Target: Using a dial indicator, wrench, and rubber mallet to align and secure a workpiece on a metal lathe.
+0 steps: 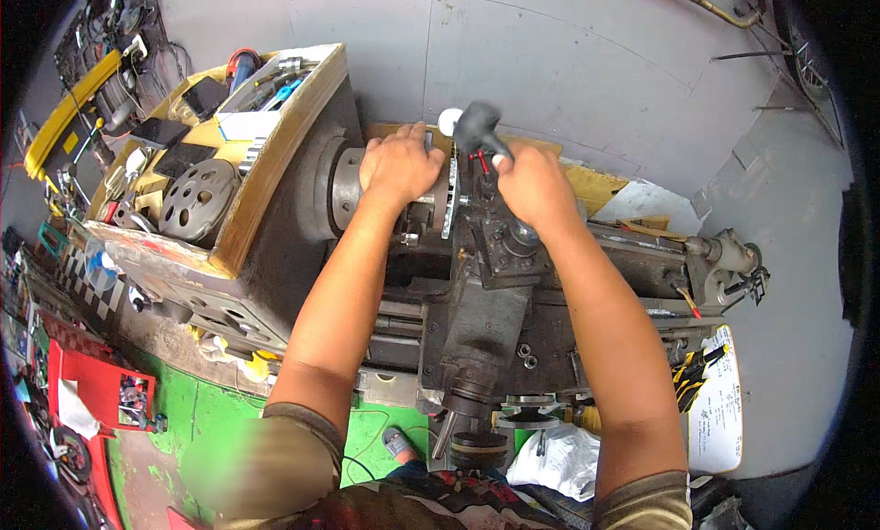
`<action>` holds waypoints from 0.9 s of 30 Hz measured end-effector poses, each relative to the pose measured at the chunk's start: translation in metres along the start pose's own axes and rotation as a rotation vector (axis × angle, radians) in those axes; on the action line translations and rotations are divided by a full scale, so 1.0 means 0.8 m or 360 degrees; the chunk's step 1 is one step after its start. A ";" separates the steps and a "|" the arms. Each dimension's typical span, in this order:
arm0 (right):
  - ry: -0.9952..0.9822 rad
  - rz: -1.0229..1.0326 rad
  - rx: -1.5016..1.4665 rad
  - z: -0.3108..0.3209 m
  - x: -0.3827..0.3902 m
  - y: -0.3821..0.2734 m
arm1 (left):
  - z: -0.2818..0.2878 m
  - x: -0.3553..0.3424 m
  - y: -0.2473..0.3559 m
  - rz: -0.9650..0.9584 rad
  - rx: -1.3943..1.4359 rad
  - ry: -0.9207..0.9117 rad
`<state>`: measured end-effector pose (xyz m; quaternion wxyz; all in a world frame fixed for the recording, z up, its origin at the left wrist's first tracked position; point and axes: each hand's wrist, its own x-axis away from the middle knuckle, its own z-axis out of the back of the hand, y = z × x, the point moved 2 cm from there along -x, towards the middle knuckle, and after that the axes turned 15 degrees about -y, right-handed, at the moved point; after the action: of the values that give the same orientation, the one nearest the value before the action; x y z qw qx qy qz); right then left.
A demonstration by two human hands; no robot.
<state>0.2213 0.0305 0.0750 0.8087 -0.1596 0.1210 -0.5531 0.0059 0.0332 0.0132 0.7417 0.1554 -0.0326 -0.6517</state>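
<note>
A metal lathe chuck (346, 189) sits on the headstock, left of the middle. My left hand (401, 166) lies over it, fingers stretched toward the far side. Just right of that hand, a thin metal disc (450, 195) stands edge-on, held at the chuck. My right hand (534, 186) is closed round the handle of a black mallet (478, 126); its head is blurred by motion, above and beyond the disc. Beside the mallet head is a white ball-shaped thing (449, 121), which I cannot place. Below my right hand is the tool post (519, 240).
A wooden-edged tray (236, 220) on the headstock carries a holed metal disc (197, 200) and a white box (249, 125) of tools. The tailstock (729, 255) stands at the right. A handwheel (478, 449) juts toward me, above a white plastic bag (556, 463).
</note>
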 end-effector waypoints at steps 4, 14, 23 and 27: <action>-0.0037 -0.0060 0.0132 -0.001 -0.001 0.000 | 0.006 -0.002 -0.012 -0.0133 0.0041 -0.0155; 0.0051 0.0016 0.0132 0.000 0.000 -0.002 | 0.025 0.008 -0.013 -0.0293 0.0071 -0.0403; 0.0025 0.0006 0.0024 0.002 -0.009 0.004 | 0.019 0.005 -0.015 -0.0298 0.0045 -0.0310; -0.0133 0.0018 0.0132 -0.001 -0.004 -0.001 | 0.023 0.006 -0.015 -0.0262 0.0033 -0.0352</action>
<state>0.2187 0.0331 0.0745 0.8220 -0.1483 0.0650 -0.5460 -0.0091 0.0240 0.0267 0.6758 0.0925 -0.1079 -0.7232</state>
